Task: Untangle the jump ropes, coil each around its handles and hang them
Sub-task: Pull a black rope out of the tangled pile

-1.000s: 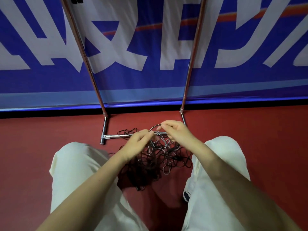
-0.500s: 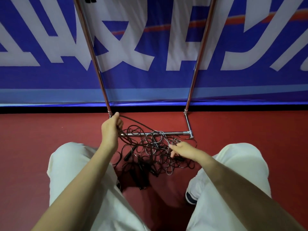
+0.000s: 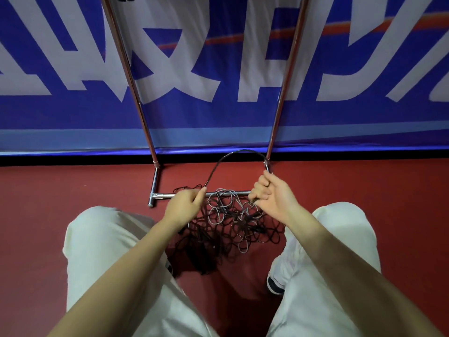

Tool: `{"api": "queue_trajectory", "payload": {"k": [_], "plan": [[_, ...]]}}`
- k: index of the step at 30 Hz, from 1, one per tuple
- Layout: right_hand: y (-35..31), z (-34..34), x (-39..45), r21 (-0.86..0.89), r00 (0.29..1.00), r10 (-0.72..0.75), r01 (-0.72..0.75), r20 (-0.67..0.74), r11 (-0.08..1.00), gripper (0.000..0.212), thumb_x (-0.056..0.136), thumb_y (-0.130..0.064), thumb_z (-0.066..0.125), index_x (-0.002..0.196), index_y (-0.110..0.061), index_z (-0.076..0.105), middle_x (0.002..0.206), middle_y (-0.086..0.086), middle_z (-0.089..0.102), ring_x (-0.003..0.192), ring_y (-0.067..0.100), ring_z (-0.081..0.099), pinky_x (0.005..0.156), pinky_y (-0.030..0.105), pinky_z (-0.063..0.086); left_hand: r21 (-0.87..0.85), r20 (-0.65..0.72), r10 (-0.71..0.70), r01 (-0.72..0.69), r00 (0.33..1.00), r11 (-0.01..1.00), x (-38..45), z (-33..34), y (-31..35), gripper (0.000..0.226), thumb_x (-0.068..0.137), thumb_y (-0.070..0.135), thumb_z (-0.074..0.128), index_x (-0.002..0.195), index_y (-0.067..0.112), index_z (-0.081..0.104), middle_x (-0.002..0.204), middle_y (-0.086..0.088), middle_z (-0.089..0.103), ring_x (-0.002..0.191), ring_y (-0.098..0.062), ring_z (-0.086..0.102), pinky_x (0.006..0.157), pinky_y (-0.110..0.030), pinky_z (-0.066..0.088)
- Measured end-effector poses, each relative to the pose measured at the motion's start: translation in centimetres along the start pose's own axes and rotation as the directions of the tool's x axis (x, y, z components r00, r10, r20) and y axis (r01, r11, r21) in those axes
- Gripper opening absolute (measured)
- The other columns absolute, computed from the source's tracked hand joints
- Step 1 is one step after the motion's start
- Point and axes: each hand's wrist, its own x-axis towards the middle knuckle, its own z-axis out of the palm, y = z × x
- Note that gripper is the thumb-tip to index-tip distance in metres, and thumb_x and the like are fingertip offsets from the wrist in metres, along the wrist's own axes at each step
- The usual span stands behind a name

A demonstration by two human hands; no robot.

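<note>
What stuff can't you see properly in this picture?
Head view only:
- Top of the metal rack: cut off by the upper edge, so any hanging bar is unseen.
- How many ropes are in the tangled pile: strands overlap too much to count.
- What the right hand grips: mostly hidden by its fingers.
- Left shoe: mostly hidden by the knee.

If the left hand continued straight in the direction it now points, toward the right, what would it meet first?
Probably the grey rope loops draped over the rack's floor bar, then the right hand. The left hand pinches a dark rope; depth is unclear.
</note>
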Motion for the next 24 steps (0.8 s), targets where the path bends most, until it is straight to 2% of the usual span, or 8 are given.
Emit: {"api": "queue_trajectory", "payload": {"k": [2,5,6,9,11,17,21,24], "plan": [[1.1,-0.2,0.2,-0.605,0.986,-0.102,0.002,-0.131,0.796,0.046,0.105,-0.034,0.033,0.065,-0.015,0.044,0.053,-0.001,0.041,0.053,0.020,0.042,0.073,0.033,0.042,-0.128,0.037,0.001,0.004,0.999,0.992,-0.2,0.7,0.2,0.053,0.105,0.040,0.038,0.063,0.008,0.041,0.058,-0.005,0.038,0.056,-0.019,0.034,0.058,-0.033,0.027],[2.9,-1.0,0.6,-0.987,0.964,-0.215,-0.153,-0.159,0.043,0.057,0.106,-0.039,0.024,0.083,-0.005,0.065,0.088,0.015,0.067,0.088,0.032,0.061,0.087,0.037,0.046,-0.301,0.029,-0.007,0.015,1.000,0.953,-0.6,1.1,0.6,0.048,0.105,0.038,0.039,0.064,0.013,0.035,0.060,-0.002,0.030,0.057,-0.015,0.028,0.058,-0.033,0.022],[3.2,-1.3,0.7,-0.977,0.961,-0.179,-0.205,-0.212,0.060,0.058,0.106,-0.039,0.025,0.085,-0.005,0.067,0.089,0.016,0.068,0.090,0.033,0.062,0.090,0.040,0.049,-0.344,0.020,-0.018,0.024,1.000,0.939,-0.8,1.1,0.9,0.047,0.105,0.036,0.040,0.064,0.014,0.034,0.060,-0.001,0.029,0.057,-0.014,0.026,0.058,-0.032,0.021],[3.6,-1.3,0.6,-0.713,0.942,0.117,-0.317,-0.316,0.626,0.053,0.106,-0.039,0.030,0.086,0.000,0.061,0.081,0.023,0.070,0.083,0.035,0.069,0.089,0.044,0.056,-0.418,-0.017,-0.082,0.067,0.997,0.906,-1.1,0.9,1.5,0.049,0.105,0.030,0.042,0.059,0.017,0.032,0.050,0.011,0.028,0.049,-0.007,0.025,0.051,-0.025,0.021],[3.0,-0.7,0.3,-0.577,0.955,0.157,-0.279,-0.252,0.768,0.049,0.106,-0.036,0.032,0.086,0.002,0.055,0.077,0.027,0.070,0.073,0.033,0.071,0.072,0.034,0.060,-0.456,-0.025,-0.134,0.108,0.991,0.883,-1.1,0.9,1.7,0.051,0.105,0.029,0.042,0.056,0.020,0.031,0.045,0.013,0.028,0.044,-0.004,0.024,0.046,-0.022,0.021],[2.5,0.3,-0.2,-0.622,0.990,-0.005,-0.085,-0.141,0.779,0.040,0.103,-0.035,0.042,0.073,-0.010,0.049,0.057,0.010,0.057,0.045,0.015,0.043,0.044,0.022,0.034,-0.484,-0.033,-0.178,0.140,0.984,0.864,-0.9,1.4,1.4,0.050,0.105,0.031,0.042,0.058,0.019,0.030,0.045,0.012,0.027,0.043,-0.005,0.024,0.048,-0.025,0.021],[1.5,0.3,0.1,-0.755,0.943,-0.315,0.128,-0.108,0.644,0.044,0.103,-0.037,0.042,0.062,-0.019,0.046,0.066,-0.002,0.048,0.061,0.013,0.045,0.065,0.025,0.038,-0.286,-0.050,-0.196,0.174,0.979,0.942,-0.3,0.7,0.0,0.046,0.104,0.034,0.041,0.065,0.010,0.046,0.057,-0.001,0.041,0.057,-0.018,0.039,0.059,-0.033,0.029],[0.1,-0.2,-0.1,-0.585,0.931,-0.338,0.200,-0.136,0.786,0.042,0.103,-0.033,0.042,0.065,-0.016,0.046,0.063,-0.002,0.047,0.062,0.014,0.051,0.071,0.028,0.048,-0.123,-0.042,-0.301,0.294,0.953,0.948,0.3,0.4,-0.9,0.041,0.103,0.038,0.042,0.091,0.005,0.063,0.085,-0.009,0.064,0.086,-0.029,0.060,0.074,-0.037,0.042]]}}
